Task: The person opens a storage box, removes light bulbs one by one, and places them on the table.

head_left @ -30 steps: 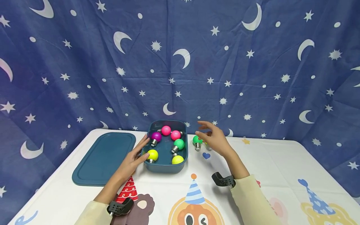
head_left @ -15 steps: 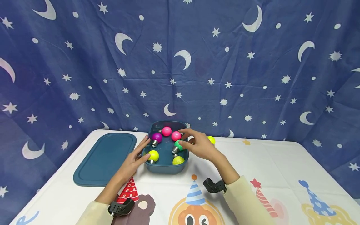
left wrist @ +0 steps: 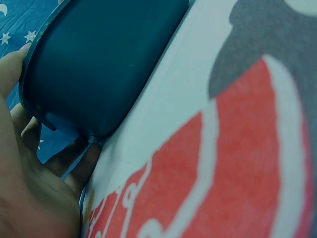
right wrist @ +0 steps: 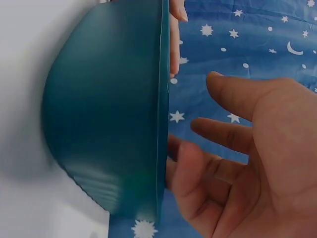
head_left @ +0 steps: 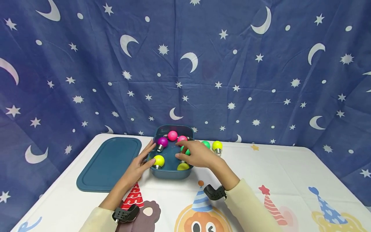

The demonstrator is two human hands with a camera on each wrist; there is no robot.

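A dark blue box (head_left: pixel 170 174) stands on the table with light bulbs inside: a purple bulb (head_left: pixel 162 141), two pink bulbs (head_left: pixel 172 135), a yellow bulb (head_left: pixel 159 160) at the front left, a paler yellow bulb (head_left: pixel 183 166) at the front right and a green bulb (head_left: pixel 185 149) partly covered by fingers. My left hand (head_left: pixel 137 166) rests along the box's left side, fingers straight, thumb at the rim. My right hand (head_left: pixel 194 154) reaches over the right rim above the green bulb. In the right wrist view its thumb and fingers are apart, nothing visible between them; some fingertips hide behind the rim.
Right of the box, behind my right hand, lie another green bulb (head_left: pixel 206 144) and a yellow bulb (head_left: pixel 217 146). A flat dark blue lid (head_left: pixel 108 164) lies to the left. The patterned curtain (head_left: pixel 232 71) hangs behind the table (head_left: pixel 246 170).
My right hand has moved left from above the bulbs on the table to over the box, dipping lower. The left hand has stayed at the box's side.
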